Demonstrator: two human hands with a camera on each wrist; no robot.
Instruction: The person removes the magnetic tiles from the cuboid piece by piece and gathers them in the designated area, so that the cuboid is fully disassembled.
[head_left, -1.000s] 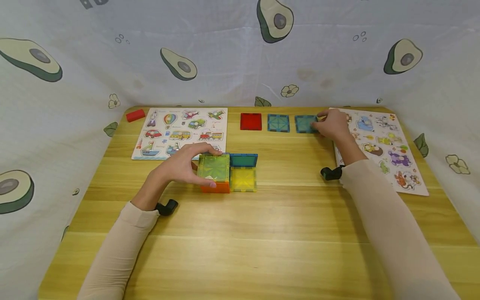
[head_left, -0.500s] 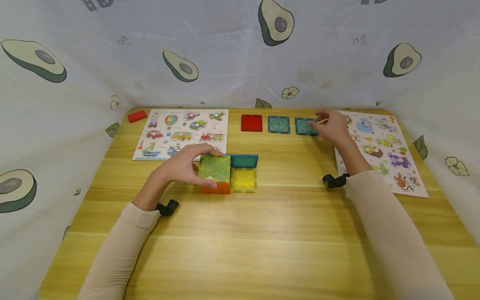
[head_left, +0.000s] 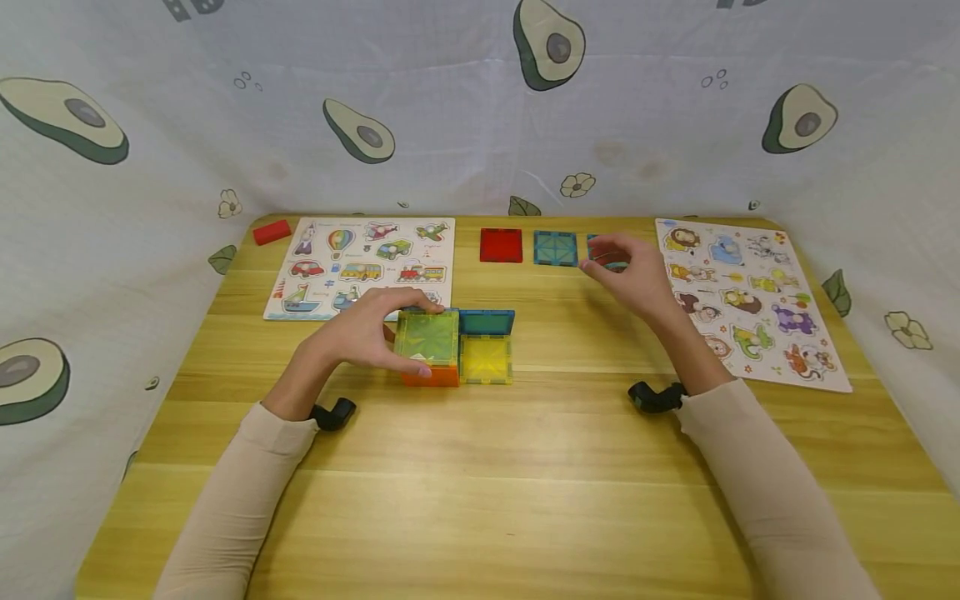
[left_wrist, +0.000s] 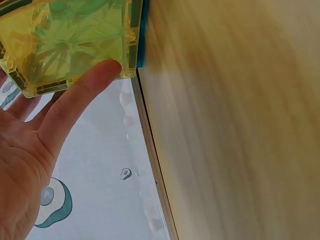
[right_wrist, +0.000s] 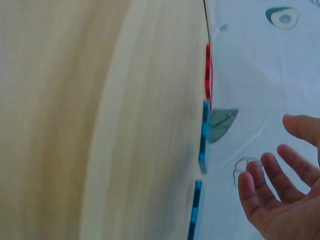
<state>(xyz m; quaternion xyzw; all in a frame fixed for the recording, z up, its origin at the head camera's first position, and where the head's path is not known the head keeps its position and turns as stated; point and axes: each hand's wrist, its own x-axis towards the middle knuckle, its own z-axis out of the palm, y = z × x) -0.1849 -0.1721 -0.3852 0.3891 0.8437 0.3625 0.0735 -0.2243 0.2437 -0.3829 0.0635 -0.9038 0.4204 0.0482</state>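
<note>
My left hand [head_left: 367,329] grips a small cube of translucent magnetic tiles [head_left: 427,337], its thumb at the front and fingers at the back. The cube has a yellow-green top and an orange front. In the left wrist view the thumb lies against the yellow face of the cube [left_wrist: 75,40]. To the right of the cube a yellow tile [head_left: 486,360] lies flat, with a blue tile [head_left: 487,322] upright behind it. My right hand [head_left: 636,275], fingers loosely bent and holding nothing, hovers over a light-blue tile [right_wrist: 196,210], partly hiding it in the head view.
Along the table's back edge lie a red tile [head_left: 501,246] and another light-blue tile [head_left: 555,248]. A vehicle puzzle board [head_left: 360,271] is at the back left, a red block [head_left: 272,232] beside it. An animal puzzle board [head_left: 757,308] lies on the right.
My right hand has drawn away from the edge of the rightmost light-blue tile and moved left and slightly nearer, uncovering the animal board's corner. My left hand keeps its grip on the cube.
</note>
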